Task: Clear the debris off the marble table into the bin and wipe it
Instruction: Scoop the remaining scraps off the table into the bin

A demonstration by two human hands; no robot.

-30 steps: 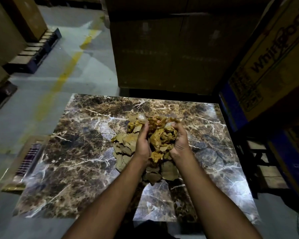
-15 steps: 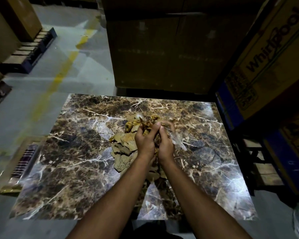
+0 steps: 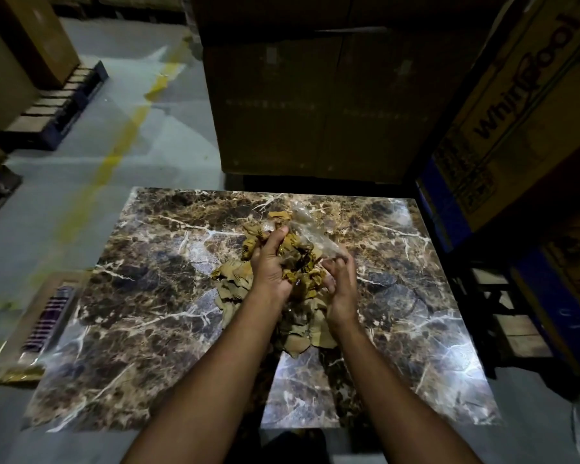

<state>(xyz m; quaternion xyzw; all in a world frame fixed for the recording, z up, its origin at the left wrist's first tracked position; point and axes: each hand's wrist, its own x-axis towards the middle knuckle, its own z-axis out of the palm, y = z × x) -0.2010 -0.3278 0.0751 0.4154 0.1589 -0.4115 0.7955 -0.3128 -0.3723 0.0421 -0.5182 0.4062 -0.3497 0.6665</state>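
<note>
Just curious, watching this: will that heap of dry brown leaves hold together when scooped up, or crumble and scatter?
Probably scatter: the leaves lie loose and curled, so bits may slip between the left hand and right hand. They look light and likely brittle. The clear plastic mixed in seems floppy.

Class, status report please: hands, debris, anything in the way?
Both hands, left hand and right hand, grip a bundle of dry leaves and clear plastic. More leaves lie on marble table. No bin in view.
</note>
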